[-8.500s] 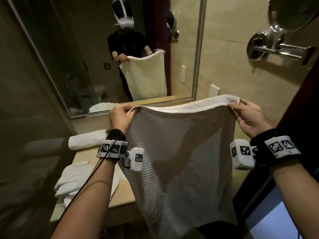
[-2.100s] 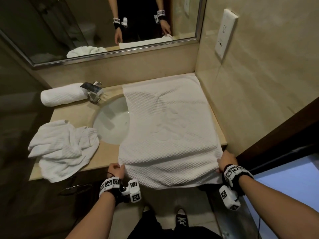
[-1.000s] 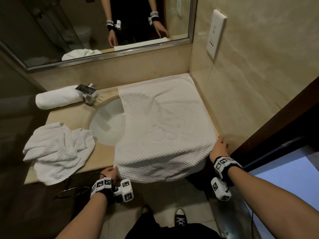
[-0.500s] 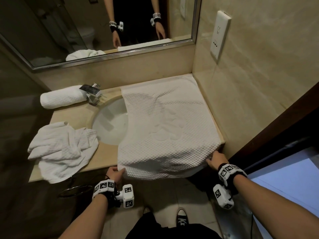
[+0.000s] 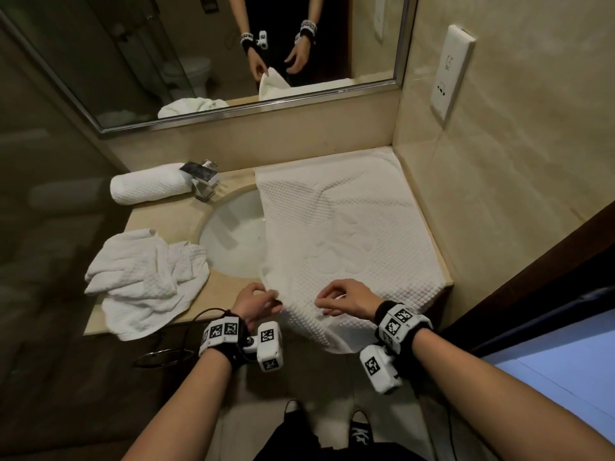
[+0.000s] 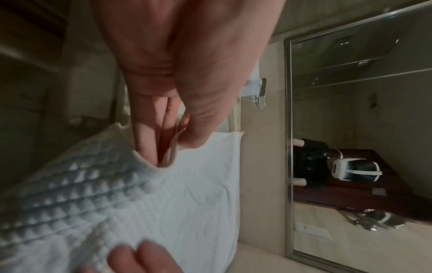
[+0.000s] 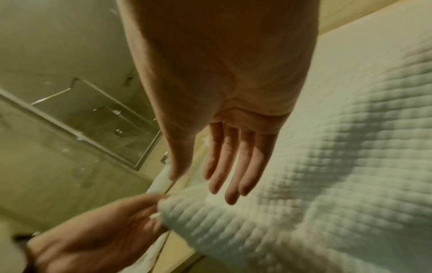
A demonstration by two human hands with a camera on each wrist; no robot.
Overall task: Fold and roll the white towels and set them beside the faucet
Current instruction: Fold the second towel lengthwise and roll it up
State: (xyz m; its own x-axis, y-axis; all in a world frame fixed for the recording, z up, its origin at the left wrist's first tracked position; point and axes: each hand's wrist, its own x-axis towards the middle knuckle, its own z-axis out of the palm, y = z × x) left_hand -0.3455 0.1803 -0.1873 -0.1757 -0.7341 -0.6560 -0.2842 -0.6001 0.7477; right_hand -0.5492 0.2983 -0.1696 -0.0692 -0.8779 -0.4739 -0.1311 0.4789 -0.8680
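Note:
A white waffle towel [image 5: 349, 227] lies spread over the right side of the counter, covering the basin's right part; its near edge hangs off the front. My left hand [image 5: 266, 302] pinches the towel's near-left corner between thumb and fingers, seen close in the left wrist view [image 6: 174, 147]. My right hand [image 5: 327, 302] hovers just right of it over the towel [image 7: 327, 184], fingers relaxed and holding nothing [image 7: 205, 182]. A rolled white towel [image 5: 146, 188] lies left of the chrome faucet [image 5: 203, 179]. A crumpled white towel [image 5: 146, 281] sits at the counter's front left.
The white basin [image 5: 233, 237] is sunk into the beige counter [image 5: 159, 217]. A mirror [image 5: 233, 61] runs along the back wall. The right wall, with a socket plate [image 5: 451, 71], closes in the counter. A dark door frame stands at the right.
My right hand left the towel's near-right corner and moved left, beside my left hand. My left hand lifted the near-left corner from below the counter edge to counter height.

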